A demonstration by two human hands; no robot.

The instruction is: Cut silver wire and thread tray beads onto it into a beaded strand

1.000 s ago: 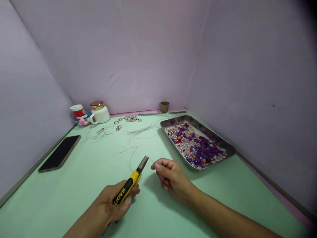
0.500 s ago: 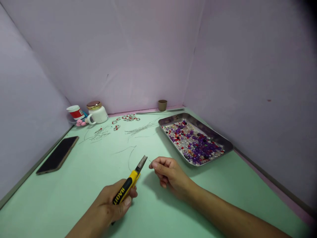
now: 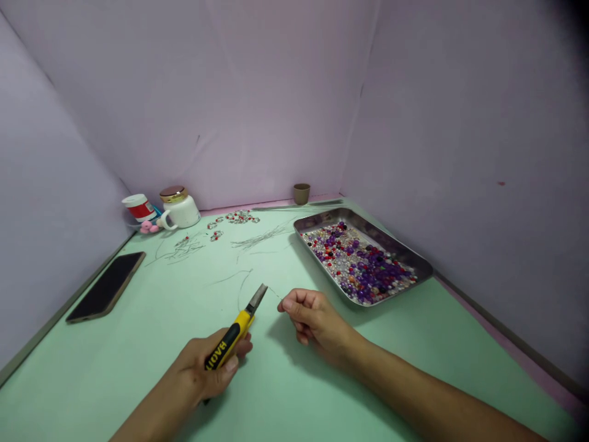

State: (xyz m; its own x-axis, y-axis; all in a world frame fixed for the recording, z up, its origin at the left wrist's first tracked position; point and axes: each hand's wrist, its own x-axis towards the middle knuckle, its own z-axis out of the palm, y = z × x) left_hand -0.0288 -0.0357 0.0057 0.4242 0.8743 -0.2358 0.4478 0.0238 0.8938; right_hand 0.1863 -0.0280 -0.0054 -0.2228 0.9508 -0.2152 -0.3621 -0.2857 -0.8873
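A thin wire [image 3: 275, 293] runs between the two hands above the green table [image 3: 138, 344], just in front of the near corner of the steel tray [image 3: 416, 261]. The right hand [image 3: 317, 319] pinches one end of the wire between thumb and forefinger, the other fingers curled in. The left hand [image 3: 205, 371] is closed around the yellow handles of a pair of pliers [image 3: 234, 331], whose grey nose points up and towards the wire's free end; whether the tips touch the wire is too fine to tell.

The tray, to the right of the hands, holds a bed of purple, red and clear beads [image 3: 361, 264]. Left of the tray, loose wire pieces [image 3: 260, 236] lie scattered on the table, and beyond them some small beaded loops [image 3: 237, 217]. Behind the tray a small brown cup [image 3: 302, 193] stands at the wall. Far to the tray's left stand a white jar [image 3: 180, 209] with a gold lid and a red and white tub [image 3: 138, 207]; a dark phone [image 3: 107, 286] lies nearer, by the table's left edge.
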